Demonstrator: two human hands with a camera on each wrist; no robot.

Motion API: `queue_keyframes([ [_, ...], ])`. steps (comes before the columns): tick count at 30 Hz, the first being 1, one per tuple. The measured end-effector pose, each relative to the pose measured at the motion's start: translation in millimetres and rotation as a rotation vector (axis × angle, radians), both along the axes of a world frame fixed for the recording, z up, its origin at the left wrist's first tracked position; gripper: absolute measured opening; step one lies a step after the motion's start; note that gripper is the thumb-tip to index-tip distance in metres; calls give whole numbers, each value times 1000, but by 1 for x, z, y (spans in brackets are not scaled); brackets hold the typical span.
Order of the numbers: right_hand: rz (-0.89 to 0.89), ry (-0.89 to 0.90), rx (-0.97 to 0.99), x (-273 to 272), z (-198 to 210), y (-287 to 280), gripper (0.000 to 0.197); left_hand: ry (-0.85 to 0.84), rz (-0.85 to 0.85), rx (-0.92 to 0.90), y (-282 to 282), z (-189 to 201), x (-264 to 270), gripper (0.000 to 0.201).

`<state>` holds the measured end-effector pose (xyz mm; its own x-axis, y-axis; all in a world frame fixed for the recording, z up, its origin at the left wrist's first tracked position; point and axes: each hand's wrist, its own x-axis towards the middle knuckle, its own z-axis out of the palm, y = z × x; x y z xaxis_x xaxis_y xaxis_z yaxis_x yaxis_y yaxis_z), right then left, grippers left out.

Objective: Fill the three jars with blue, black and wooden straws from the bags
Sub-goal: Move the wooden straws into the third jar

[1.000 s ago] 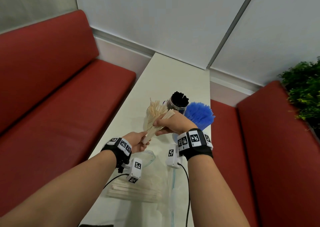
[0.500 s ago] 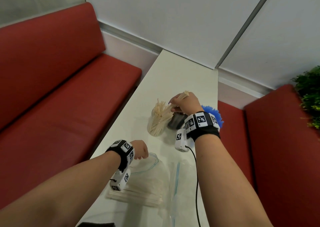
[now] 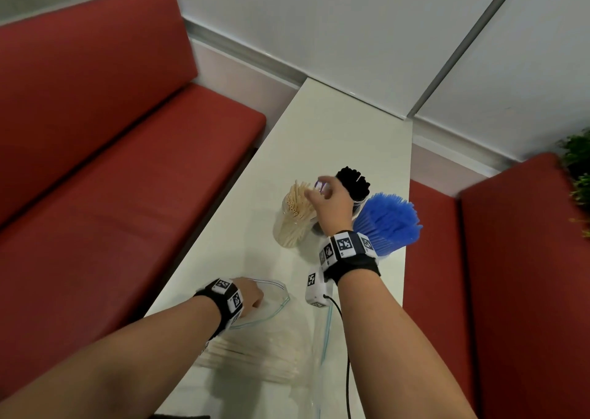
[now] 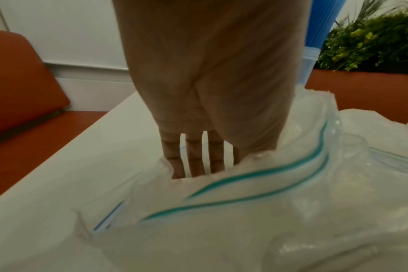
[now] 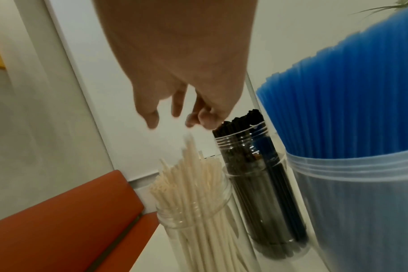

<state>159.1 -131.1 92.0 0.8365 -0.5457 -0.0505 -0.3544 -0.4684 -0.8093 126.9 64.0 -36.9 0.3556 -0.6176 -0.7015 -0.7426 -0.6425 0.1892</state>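
Three clear jars stand on the white table (image 3: 332,131): one with wooden straws (image 3: 295,216) (image 5: 198,198), one with black straws (image 3: 352,179) (image 5: 259,193), one with blue straws (image 3: 388,222) (image 5: 349,128). My right hand (image 3: 314,192) (image 5: 172,117) hovers just above the wooden straws' tips, fingers loosely spread and holding nothing. My left hand (image 3: 252,295) (image 4: 198,165) reaches with straight fingers into the mouth of a clear zip bag (image 3: 271,332) (image 4: 256,202) that holds more wooden straws (image 3: 252,361); its fingertips are hidden by the plastic.
Red benches flank the narrow table, left (image 3: 111,179) and right (image 3: 510,275). A second clear bag (image 3: 322,339) lies right of the first. A green plant (image 3: 578,176) sits at the far right. White walls close the table's far end.
My right hand carried a bunch of wooden straws into their jar and let go of them. My left hand dropped from the bunch down into the bag's mouth.
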Motion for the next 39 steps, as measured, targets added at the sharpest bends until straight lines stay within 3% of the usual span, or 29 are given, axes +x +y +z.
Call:
queue_keyframes([
  [2, -43, -159, -102, 3, 1, 5, 43, -13, -15, 25, -1, 0, -1, 29],
  [4, 25, -134, -285, 5, -4, 14, 51, -16, -38, 32, -3, 1, -1, 27],
  [8, 334, 357, -485, 0, -37, 27, 75, -60, -131, 46, -8, 2, -2, 31],
  [10, 353, 358, -484, -2, -45, 28, 73, -69, -82, 22, -7, 1, -1, 33],
  [15, 155, -147, -441, -12, -38, 31, 54, -93, -43, -23, 2, -8, 0, 46],
  [18, 160, -101, -402, -17, -37, 30, 53, -122, -77, -2, 9, -15, -1, 53],
  [22, 200, 51, -412, -25, -41, 30, 63, -119, -34, 24, 7, -5, 2, 36],
  [24, 213, 113, -294, -35, -46, 37, 76, -126, -55, 36, 3, 6, 6, 35],
  [27, 91, -10, -117, -53, -48, 49, 83, -173, -81, 47, -4, 24, 11, 32],
  [29, 121, -61, -10, -61, -52, 55, 75, -212, -112, 91, -5, 35, 14, 31],
  [30, 215, -6, 82, -65, -54, 57, 71, -248, -137, 92, -6, 42, 15, 30],
  [32, 481, 248, 181, -71, -58, 62, 63, -348, -200, 37, -9, 55, 17, 29],
  [34, 652, 469, 69, -77, -69, 64, 58, -399, -209, 43, -14, 72, 19, 25],
  [36, 680, 526, 15, -83, -80, 67, 53, -420, -213, 87, -25, 93, 23, 18],
  [39, 530, 424, 189, -85, -86, 73, 15, -364, -201, 51, -38, 129, 35, 19],
])
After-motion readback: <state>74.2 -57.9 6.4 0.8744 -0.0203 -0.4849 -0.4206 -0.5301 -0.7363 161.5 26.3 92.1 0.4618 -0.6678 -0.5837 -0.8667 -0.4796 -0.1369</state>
